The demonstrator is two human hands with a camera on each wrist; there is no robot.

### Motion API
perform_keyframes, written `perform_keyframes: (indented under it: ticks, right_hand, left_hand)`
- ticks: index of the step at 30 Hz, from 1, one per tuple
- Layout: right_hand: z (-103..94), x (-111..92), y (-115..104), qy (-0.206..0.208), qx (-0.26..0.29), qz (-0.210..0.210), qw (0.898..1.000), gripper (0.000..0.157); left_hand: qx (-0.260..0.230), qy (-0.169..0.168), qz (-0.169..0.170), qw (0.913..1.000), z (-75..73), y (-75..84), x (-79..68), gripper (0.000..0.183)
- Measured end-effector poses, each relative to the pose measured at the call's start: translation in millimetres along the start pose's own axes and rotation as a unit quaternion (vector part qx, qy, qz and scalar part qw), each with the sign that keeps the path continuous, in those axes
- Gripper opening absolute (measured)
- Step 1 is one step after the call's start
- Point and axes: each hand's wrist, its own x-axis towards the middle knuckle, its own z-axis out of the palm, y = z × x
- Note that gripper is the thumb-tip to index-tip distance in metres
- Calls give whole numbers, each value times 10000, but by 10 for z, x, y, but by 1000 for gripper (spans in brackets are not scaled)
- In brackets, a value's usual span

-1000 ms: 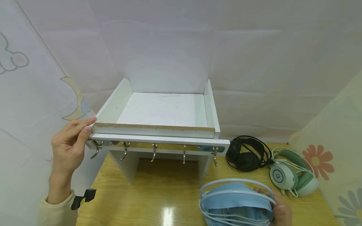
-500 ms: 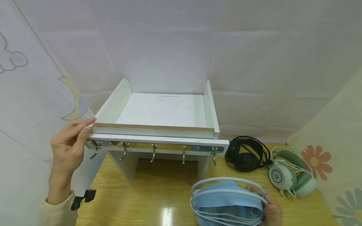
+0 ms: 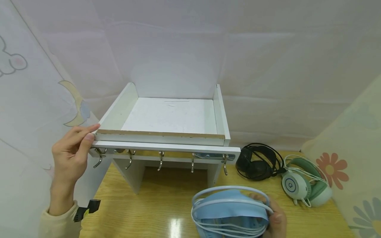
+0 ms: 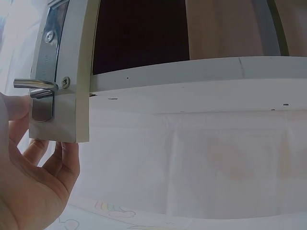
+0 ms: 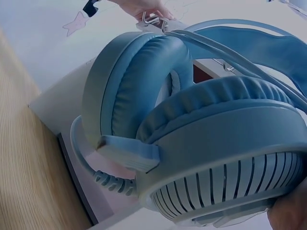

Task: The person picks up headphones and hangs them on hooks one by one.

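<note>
A white wooden shelf unit [image 3: 127, 105] stands on the table, with a rail of metal hooks [image 3: 160, 161] along its front. My left hand [image 3: 71, 153] grips the front left corner of the shelf, thumb in front and fingers over the edge. In the left wrist view the left hand [image 4: 36, 177] wraps the rail's end beside a hook [image 4: 38, 86]. My right hand [image 3: 275, 216] holds a pair of light blue headphones [image 3: 229, 206] by the side, in front of the shelf. Their ear cups [image 5: 230, 143] and white cable loops show; most right-hand fingers are hidden behind them.
Black headphones [image 3: 259, 162] lie on the wooden table [image 3: 128, 211] right of the shelf. Beside them are white and green headphones [image 3: 306, 185]. A white cloth [image 3: 184, 43] hangs behind, and a flower-printed cloth [image 3: 342, 148] borders the right side.
My right hand has carried the light blue headphones to the left and slightly up, toward the shelf's front. The left hand keeps its grip on the corner.
</note>
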Motion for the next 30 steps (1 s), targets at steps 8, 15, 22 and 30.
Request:
perform_keyframes:
  ticks: [8,15,22,30]
  right_hand:
    - [158,27,38,31,171,-232,9996,52]
    - [225,54,101,-250,935,-836,9918,46]
    - [308,106,182,-289,971,-1299,9863,40]
    - [391,158,278,-1158,1493,-1524,9701,39]
  left_hand:
    - [-367,29,33,9993,9,-1,11,20]
    - [-366,20,-56,9993,21,24,5,20]
    - [-294,35,-24,9996,16,27,5,20]
    - [-271,15,-41,9996,16,36,5,20]
